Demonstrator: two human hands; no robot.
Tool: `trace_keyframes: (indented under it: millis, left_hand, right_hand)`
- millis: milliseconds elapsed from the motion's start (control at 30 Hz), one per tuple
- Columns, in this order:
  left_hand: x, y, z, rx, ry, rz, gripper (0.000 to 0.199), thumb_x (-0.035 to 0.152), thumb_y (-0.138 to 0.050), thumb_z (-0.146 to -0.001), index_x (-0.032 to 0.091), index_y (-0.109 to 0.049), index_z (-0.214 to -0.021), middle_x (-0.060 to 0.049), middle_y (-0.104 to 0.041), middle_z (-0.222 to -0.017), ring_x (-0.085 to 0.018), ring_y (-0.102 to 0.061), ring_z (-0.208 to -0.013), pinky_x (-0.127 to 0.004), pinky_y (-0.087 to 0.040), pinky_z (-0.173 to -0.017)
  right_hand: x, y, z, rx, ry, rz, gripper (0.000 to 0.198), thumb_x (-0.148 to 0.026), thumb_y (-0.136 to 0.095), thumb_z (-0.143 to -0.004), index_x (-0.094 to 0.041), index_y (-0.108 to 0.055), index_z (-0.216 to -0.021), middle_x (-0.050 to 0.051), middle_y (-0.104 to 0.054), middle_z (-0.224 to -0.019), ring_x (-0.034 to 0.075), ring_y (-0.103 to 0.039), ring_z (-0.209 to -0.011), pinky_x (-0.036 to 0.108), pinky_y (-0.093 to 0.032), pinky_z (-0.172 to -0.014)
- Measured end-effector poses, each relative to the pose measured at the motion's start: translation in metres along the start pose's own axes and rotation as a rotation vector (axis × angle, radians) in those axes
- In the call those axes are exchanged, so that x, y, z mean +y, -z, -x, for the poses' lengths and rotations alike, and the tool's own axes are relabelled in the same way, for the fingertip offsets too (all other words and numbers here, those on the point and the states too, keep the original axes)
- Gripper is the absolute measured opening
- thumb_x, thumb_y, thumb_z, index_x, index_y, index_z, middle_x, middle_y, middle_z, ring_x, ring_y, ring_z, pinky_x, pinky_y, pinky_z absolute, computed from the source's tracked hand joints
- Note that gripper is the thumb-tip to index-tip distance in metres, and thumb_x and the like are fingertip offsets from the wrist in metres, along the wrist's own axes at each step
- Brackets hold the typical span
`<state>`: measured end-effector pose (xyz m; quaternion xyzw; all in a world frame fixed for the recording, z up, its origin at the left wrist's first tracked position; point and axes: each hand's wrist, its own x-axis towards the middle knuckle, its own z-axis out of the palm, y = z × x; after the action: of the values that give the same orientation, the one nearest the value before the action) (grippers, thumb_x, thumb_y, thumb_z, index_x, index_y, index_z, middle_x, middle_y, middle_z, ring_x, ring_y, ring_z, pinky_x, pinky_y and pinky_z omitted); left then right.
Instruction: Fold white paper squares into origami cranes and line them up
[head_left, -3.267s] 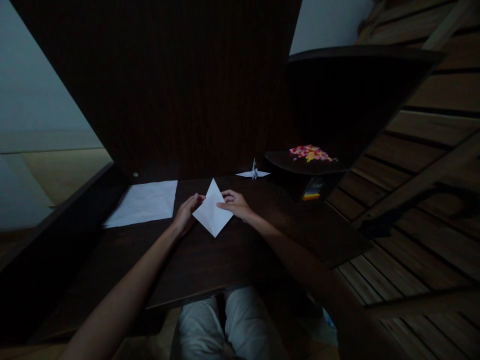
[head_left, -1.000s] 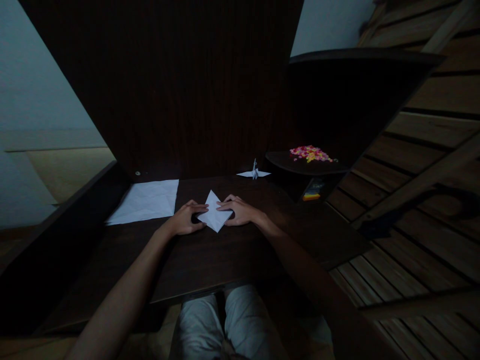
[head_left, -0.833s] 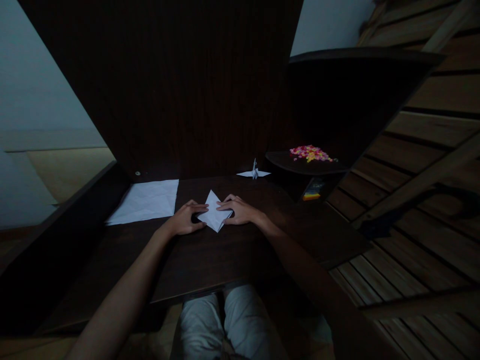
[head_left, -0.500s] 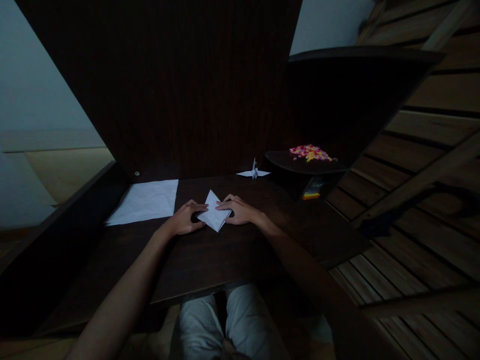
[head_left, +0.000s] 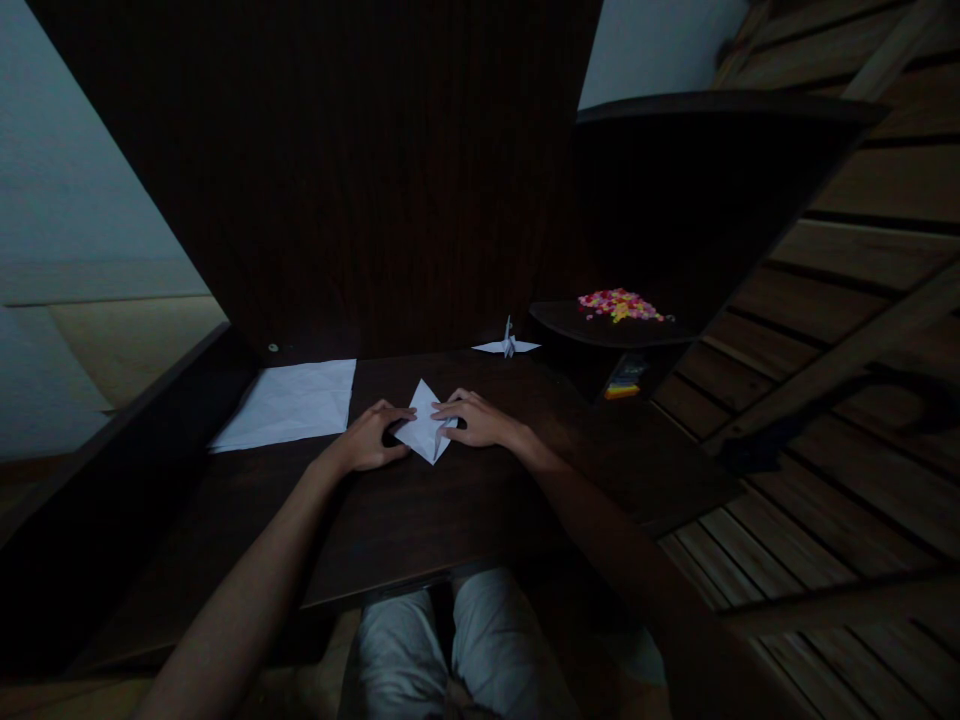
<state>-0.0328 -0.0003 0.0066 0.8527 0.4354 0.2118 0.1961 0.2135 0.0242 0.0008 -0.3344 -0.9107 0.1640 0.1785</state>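
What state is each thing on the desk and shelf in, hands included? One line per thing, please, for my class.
Folded paper: diamond-shaped, creased, between the hands.
Left hand: thumb and fingers apart, touching the folded paper's left side.
Right hand: touching its right side; grip unclear.
White paper: unfolded, lying on the desk, lightly creased.
Paper bird: folded, wings spread.
Colourful bits: loosely heaped on the shelf.

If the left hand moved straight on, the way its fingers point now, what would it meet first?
The folded white paper, which the left hand seems to be touching; then, across it, probably the right hand.
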Motion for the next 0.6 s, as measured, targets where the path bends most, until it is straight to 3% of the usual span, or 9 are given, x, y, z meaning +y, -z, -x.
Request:
trace_keyframes:
  millis: [100, 300, 600]
  left_hand:
    - [-0.0006, -0.0002, 0.0002, -0.01, 0.003, -0.037, 0.055, 0.033, -0.067, -0.067, 0.016, -0.063, -0.119, -0.014, -0.062, -0.117, -0.032, -0.057, -0.106, -0.045, -0.042, -0.096]
    - [-0.0014, -0.0001, 0.0002, -0.02, -0.016, -0.085, 0.055, 0.032, -0.066, -0.069, 0.017, -0.06, -0.121, -0.013, -0.06, -0.114, -0.03, -0.056, -0.104, -0.043, -0.043, -0.095]
    - [0.0029, 0.0014, 0.0019, -0.038, -0.008, -0.135, 0.059, 0.044, -0.066, -0.073, 0.018, -0.056, -0.125, -0.011, -0.058, -0.109, -0.028, -0.055, -0.101, -0.042, -0.044, -0.091]
  right_hand:
    - [0.0018, -0.0004, 0.0001, -0.001, 0.002, 0.003, 0.035, -0.03, -0.061, -0.085, -0.024, -0.066, -0.119, 0.006, -0.06, -0.13, 0.025, -0.05, -0.109, 0.043, -0.039, -0.096]
    - [0.0028, 0.0005, -0.0001, 0.004, 0.025, -0.008, 0.049, -0.009, -0.061, -0.076, -0.024, -0.063, -0.122, 0.005, -0.059, -0.131, 0.023, -0.05, -0.109, 0.039, -0.039, -0.097]
    - [0.0, -0.0006, -0.0009, 0.037, -0.051, 0.0, 0.039, -0.02, -0.056, -0.088, -0.02, -0.059, -0.127, 0.01, -0.064, -0.112, 0.021, -0.052, -0.106, 0.037, -0.039, -0.095]
